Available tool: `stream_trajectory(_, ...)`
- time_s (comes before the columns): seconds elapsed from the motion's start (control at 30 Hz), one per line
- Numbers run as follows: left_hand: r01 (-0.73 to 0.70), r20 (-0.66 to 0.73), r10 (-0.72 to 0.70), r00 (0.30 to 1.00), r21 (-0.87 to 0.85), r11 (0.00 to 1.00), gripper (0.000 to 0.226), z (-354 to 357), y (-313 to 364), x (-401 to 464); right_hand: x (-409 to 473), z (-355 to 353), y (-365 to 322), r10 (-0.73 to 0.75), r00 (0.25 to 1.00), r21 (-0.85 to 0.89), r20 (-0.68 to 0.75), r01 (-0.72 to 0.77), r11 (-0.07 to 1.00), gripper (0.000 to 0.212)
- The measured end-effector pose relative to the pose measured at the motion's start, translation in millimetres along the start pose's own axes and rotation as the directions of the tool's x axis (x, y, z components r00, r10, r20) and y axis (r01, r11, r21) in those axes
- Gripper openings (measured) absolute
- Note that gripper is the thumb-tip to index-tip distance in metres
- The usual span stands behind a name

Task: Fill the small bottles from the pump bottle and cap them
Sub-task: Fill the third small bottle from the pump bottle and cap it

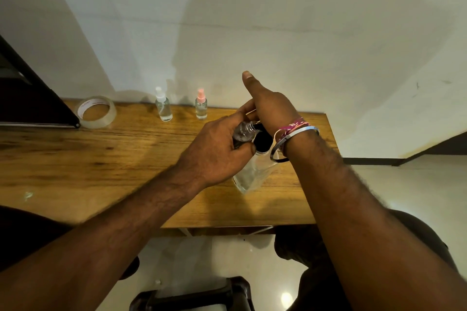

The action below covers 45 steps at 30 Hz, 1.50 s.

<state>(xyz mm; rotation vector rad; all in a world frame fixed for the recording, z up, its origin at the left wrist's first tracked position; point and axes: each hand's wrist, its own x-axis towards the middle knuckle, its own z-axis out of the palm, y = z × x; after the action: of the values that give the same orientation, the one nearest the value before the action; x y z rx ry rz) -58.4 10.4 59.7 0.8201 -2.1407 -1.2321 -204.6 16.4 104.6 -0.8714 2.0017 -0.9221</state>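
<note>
Head view: a pale, smooth wall with faint stains backs a wooden table (75,159) of warm, streaked grain; glossy light floor tiles show below its front edge. At the table's rear left lies a ring of clear tape (96,111), beside a dark flat object that is cut off by the frame. Two small clear bottles stand upright near the wall, well apart from the hands: one with a white spray cap (163,105), one with a pink spray cap (201,105); both appear to hold clear liquid low down. Toward the right edge stands the pump bottle (252,171), clear-walled and angular, with a black collar, clear liquid inside. The left hand (217,151) has its fingers curled round a third small bottle (243,131), uncapped, tilted with its neck toward the pump. The right hand (271,106) rests over the pump top, fingers extended, thumb raised; bangles circle its wrist. Whether it is pressing cannot be told.
</note>
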Motion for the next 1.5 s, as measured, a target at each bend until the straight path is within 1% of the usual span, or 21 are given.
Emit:
stream_trajectory(0.07, 0.002, -0.005, -0.002, 1.000, -0.003, 1.000, 0.050, -2, 2, 0, 1, 0, -3, 0.040, 0.998, 0.042, 0.045, -0.042, 0.998, 0.074)
stream_trajectory(0.13, 0.001, 0.009, -0.001, 1.000, -0.008, 1.000, 0.052, -3, 5, -1, 2, 0, -4, 0.078, 0.993, 0.095, 0.092, -0.086, 0.992, 0.075)
stream_trajectory(0.3, 0.020, 0.040, -0.020, 0.999, -0.009, 1.000, 0.064, -1, 5, 1, 1, -4, -8, 0.104, 0.981, 0.156, 0.166, -0.130, 0.979, 0.079)
stream_trajectory(0.4, 0.013, 0.025, -0.013, 1.000, 0.005, 1.000, 0.058, -2, 5, 1, -1, -1, -8, 0.094, 0.987, 0.107, 0.130, -0.108, 0.988, 0.076)
stream_trajectory(0.47, 0.003, 0.011, -0.003, 1.000, 0.011, 1.000, 0.066, -3, 5, 0, -3, 2, -9, 0.084, 0.992, 0.075, 0.090, -0.091, 0.993, 0.072)
stream_trajectory(0.53, -0.007, 0.003, 0.007, 1.000, 0.019, 1.000, 0.067, -3, 4, 0, -5, 3, -11, 0.076, 0.995, 0.055, 0.072, -0.080, 0.995, 0.068)
stream_trajectory(0.73, -0.005, -0.006, 0.005, 1.000, 0.035, 0.999, 0.057, -1, -2, 1, -7, 4, -10, 0.072, 0.995, 0.025, 0.074, -0.074, 0.997, 0.066)
stream_trajectory(0.83, 0.007, -0.002, -0.007, 1.000, 0.031, 1.000, 0.059, 0, -3, 1, -5, 4, -8, 0.070, 0.996, 0.021, 0.063, -0.072, 0.997, 0.067)
stream_trajectory(0.9, 0.004, 0.008, -0.005, 1.000, 0.040, 0.999, 0.060, 1, -5, 1, -4, 5, -5, 0.068, 0.997, 0.021, 0.045, -0.069, 0.997, 0.071)
stream_trajectory(1.03, 0.009, 0.016, -0.010, 1.000, 0.033, 0.999, 0.054, 2, -9, 1, -2, 8, 0, 0.024, 1.000, -0.038, 0.008, -0.023, 0.999, 0.083)
stream_trajectory(1.1, 0.023, 0.018, -0.023, 1.000, 0.042, 0.999, 0.047, 2, -10, 0, -3, 8, 0, -0.007, 1.000, -0.084, -0.007, 0.006, 0.996, 0.084)
stream_trajectory(1.17, 0.035, 0.015, -0.036, 0.999, 0.056, 0.998, 0.034, 1, -10, 0, -3, 7, 0, -0.076, 0.997, -0.184, -0.006, 0.074, 0.980, 0.076)
stream_trajectory(1.2, 0.039, 0.011, -0.040, 0.999, 0.062, 0.997, 0.031, 1, -10, -1, -4, 8, 1, -0.109, 0.994, -0.218, -0.008, 0.105, 0.970, 0.073)
stream_trajectory(1.23, 0.041, 0.009, -0.041, 0.999, 0.064, 0.997, 0.031, 1, -9, -1, -4, 8, 2, -0.118, 0.993, -0.218, -0.026, 0.109, 0.970, 0.075)
stream_trajectory(1.3, 0.047, 0.011, -0.047, 0.999, 0.059, 0.997, 0.031, 2, -8, -1, -3, 9, 3, -0.085, 0.994, -0.168, -0.066, 0.073, 0.983, 0.085)
stream_trajectory(1.37, 0.054, 0.010, -0.054, 0.998, 0.046, 0.997, 0.036, 2, -9, -1, -2, 10, 3, -0.071, 0.996, -0.155, -0.062, 0.061, 0.986, 0.086)
stream_trajectory(1.5, 0.016, 0.008, -0.016, 1.000, 0.005, 1.000, 0.064, 0, -4, -1, -3, 6, -2, -0.015, 1.000, -0.035, -0.008, 0.014, 0.999, 0.078)
